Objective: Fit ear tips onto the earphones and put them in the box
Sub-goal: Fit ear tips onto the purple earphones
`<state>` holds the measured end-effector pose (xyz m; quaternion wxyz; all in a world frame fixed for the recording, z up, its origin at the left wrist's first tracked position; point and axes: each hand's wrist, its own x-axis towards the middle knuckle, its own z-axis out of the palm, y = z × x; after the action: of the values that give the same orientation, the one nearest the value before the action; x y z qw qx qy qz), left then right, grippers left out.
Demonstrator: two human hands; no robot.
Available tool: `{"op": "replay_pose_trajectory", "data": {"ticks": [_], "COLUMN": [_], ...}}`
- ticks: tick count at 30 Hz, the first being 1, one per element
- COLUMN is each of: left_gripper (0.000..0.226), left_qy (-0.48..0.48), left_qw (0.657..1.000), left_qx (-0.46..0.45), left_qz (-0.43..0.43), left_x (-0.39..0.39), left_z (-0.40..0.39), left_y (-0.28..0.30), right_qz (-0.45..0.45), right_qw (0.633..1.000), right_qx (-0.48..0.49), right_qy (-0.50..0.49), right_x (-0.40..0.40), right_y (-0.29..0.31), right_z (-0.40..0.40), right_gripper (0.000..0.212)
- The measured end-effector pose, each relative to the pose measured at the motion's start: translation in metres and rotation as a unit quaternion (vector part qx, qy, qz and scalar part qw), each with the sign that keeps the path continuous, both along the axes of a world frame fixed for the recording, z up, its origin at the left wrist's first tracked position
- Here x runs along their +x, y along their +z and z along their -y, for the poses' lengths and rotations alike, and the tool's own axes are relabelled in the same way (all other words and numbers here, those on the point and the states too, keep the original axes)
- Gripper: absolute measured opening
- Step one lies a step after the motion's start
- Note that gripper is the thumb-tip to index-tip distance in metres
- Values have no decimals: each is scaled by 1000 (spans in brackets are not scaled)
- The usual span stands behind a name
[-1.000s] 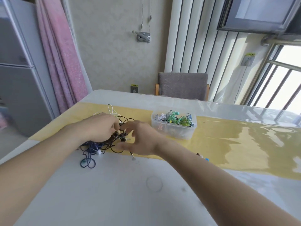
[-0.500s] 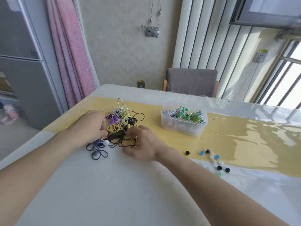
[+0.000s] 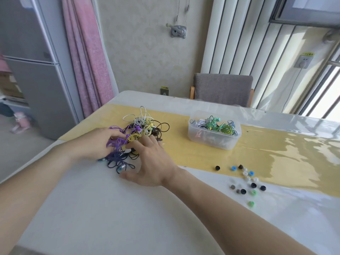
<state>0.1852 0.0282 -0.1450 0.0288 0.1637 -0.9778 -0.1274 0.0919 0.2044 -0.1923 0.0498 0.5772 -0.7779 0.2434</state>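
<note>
Rummaging the tangled heap of coloured earphone cords (image 3: 141, 133), left hand (image 3: 97, 142) grips purple strands, right hand (image 3: 154, 161) rests spread; beyond that grip, the clear plastic box (image 3: 214, 138) is part-filled, loose ear tips (image 3: 246, 179) unfitted.

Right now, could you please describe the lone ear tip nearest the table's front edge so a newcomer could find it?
Start at the clear plastic box of earphones on the yellow table runner. Nearer the person lies a scatter of small loose ear tips. The bright green ear tip lies alone on white table, nearest the camera.
</note>
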Motion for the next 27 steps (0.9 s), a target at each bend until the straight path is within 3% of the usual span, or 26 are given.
{"op": "replay_pose_trajectory", "data": {"ticks": [2,6,11,15,17,21,25,27], "left_gripper": [22,10,8,17,23,24,22,28], "left_qy": [37,86,124,119,113,85,43,32], "left_qw": [999,990,942,908,905,928,906,900], "left_qx": [4,11,38,70,110,192,312,337], "left_qz": [-18,-112,-310,-396,-395,-308,-282,-274], "left_x": [2,4,-3,-18,-29,-45,-56,-59], "left_z": [0,1,-14,-29,-33,-50,-66,-70], "left_y": [1,11,40,59,62,61,56,53], "right_qz": [13,42,102,142,163,270,365,401], "right_qw": [999,993,976,965,966,947,908,885], "right_qx": [-33,-107,-183,-211,-194,-158,-179,-197], "right_qy": [-7,-28,-57,-56,-60,-75,-101,-128], "right_x": [1,-6,-15,-18,-19,-21,-27,-32], "right_y": [-2,0,15,29,37,50,51,50], "right_z": [0,-4,-10,-19,-24,-30,-38,-45], "right_gripper": [63,47,40,39,45,60,54,61]}}
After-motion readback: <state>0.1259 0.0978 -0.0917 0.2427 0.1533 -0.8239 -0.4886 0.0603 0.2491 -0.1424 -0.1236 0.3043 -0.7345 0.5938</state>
